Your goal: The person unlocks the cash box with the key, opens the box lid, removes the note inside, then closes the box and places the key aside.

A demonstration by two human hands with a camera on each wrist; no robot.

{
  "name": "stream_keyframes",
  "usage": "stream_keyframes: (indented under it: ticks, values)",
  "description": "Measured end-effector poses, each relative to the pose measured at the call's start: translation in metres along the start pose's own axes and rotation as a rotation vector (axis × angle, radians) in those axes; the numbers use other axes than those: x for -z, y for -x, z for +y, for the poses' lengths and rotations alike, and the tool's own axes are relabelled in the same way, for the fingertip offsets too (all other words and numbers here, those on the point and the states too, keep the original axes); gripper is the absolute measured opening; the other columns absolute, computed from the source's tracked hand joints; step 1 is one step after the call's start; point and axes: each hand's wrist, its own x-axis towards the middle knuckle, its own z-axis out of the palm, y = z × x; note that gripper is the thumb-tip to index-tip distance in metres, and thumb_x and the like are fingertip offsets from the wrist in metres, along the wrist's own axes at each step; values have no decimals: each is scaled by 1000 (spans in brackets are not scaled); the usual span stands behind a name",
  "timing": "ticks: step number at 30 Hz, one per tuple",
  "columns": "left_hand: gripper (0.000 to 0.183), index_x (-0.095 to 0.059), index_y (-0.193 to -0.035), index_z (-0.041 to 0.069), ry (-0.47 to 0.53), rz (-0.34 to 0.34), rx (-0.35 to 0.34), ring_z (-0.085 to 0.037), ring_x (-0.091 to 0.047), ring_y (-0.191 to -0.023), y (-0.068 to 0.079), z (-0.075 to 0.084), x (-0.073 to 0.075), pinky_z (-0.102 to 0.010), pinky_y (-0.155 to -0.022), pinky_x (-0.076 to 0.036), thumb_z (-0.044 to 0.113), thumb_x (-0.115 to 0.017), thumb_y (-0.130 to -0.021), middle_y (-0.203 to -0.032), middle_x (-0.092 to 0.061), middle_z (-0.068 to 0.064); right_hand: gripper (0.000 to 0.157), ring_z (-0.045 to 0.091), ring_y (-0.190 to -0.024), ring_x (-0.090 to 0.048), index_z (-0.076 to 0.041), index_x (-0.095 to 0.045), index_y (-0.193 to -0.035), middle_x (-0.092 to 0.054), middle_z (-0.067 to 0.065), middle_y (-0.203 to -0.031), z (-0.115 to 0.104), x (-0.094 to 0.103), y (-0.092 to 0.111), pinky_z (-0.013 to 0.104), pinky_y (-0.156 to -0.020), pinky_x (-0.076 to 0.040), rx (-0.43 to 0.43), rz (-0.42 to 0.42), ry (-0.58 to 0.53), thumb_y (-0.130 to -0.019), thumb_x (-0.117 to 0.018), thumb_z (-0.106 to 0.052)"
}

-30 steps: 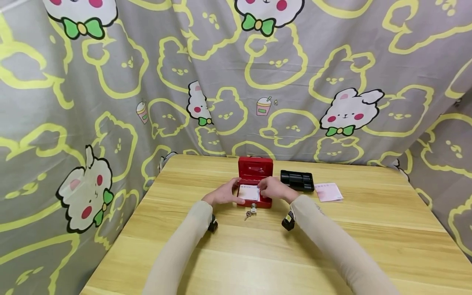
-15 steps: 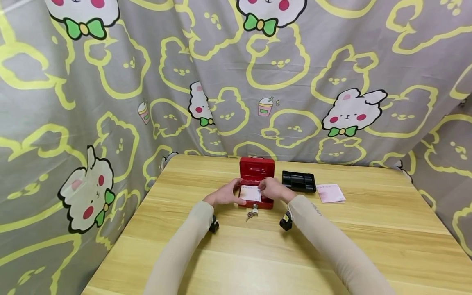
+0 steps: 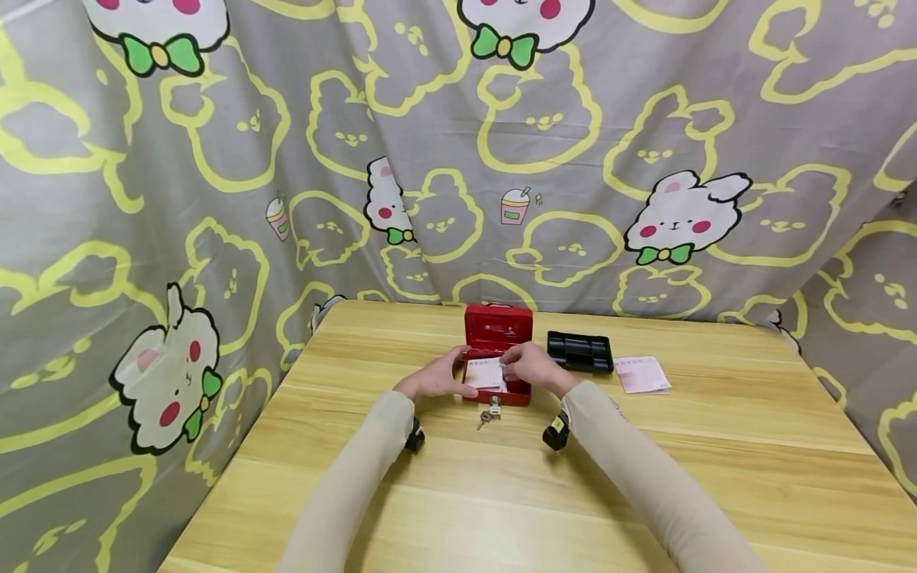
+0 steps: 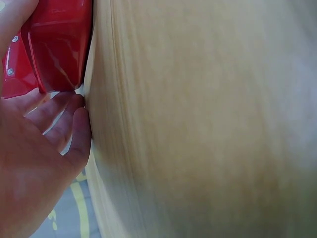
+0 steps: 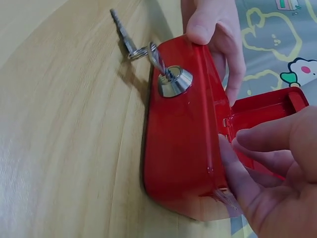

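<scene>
The red cash box (image 3: pixel 514 397) stands with its lid (image 3: pixel 498 328) raised. My left hand (image 3: pixel 435 376) grips its left side, thumb at the front corner; the left wrist view shows the fingers against the red metal. Inside lies a pink-and-white printed paper (image 3: pixel 483 372), its front edge slightly raised over more paper. At its right edge, my right hand (image 3: pixel 532 366) pinches it, fingers reaching into the box; the right wrist view hides the paper behind the wall. A key (image 5: pixel 169 74) sits in the front lock, with a second key (image 5: pixel 122 32) hanging from its ring.
To the right of the box lies a black compartment tray (image 3: pixel 579 352). Beyond it rests a folded pink paper (image 3: pixel 641 375) on the wooden table (image 3: pixel 473 493). A patterned grey curtain (image 3: pixel 444 103) hangs behind the table's far edge.
The paper in the box has shifted slightly back and up at its front edge, showing paper beneath. The left hand keeps its place on the box.
</scene>
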Motion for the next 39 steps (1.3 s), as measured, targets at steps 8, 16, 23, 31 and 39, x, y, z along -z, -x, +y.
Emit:
stream_keyframes:
  ticks: [8,16,23,31,39]
  values:
    - [101,-22,-150,13,3,-2,4,-24,-25,-138,0,-1,0,-42,-110,-23,40,-81,-73,-151,-29,-10,18,16,-75,-65,11,-65,-104,-64,19,-97,0,0,-4,35,-75,-55,-57,9,-207,-88,-57,6]
    - [100,-23,-149,14,0,-4,-1,-24,-27,-137,0,-1,0,-42,-110,-24,39,-81,-73,-150,-30,-10,17,16,-75,-65,9,-67,-102,-64,15,-98,-1,-5,-7,34,-73,-55,-56,-14,-247,-89,-57,5]
    - [100,-22,-149,14,1,-5,1,-23,-27,-137,-1,-3,-1,-41,-110,-24,38,-81,-73,-150,-30,-10,18,17,-75,-64,9,-66,-102,-63,15,-98,-4,-6,-6,32,-71,-56,-70,-44,-177,-91,-57,-1]
    - [101,-22,-149,13,16,-15,-6,-24,-25,-138,-2,-2,-1,-42,-110,-23,40,-81,-73,-151,-28,-10,18,13,-69,-62,8,-68,-99,-64,10,-85,-6,-9,-5,29,-67,-55,-71,-53,-127,-90,-61,-7]
    - [100,-23,-149,14,28,-17,-14,-24,-27,-137,-3,-3,2,-43,-109,-24,41,-81,-72,-150,-30,-10,13,15,-63,-64,8,-69,-87,-65,11,-82,-7,-8,-4,29,-63,-56,-33,-25,-82,-87,-61,-2]
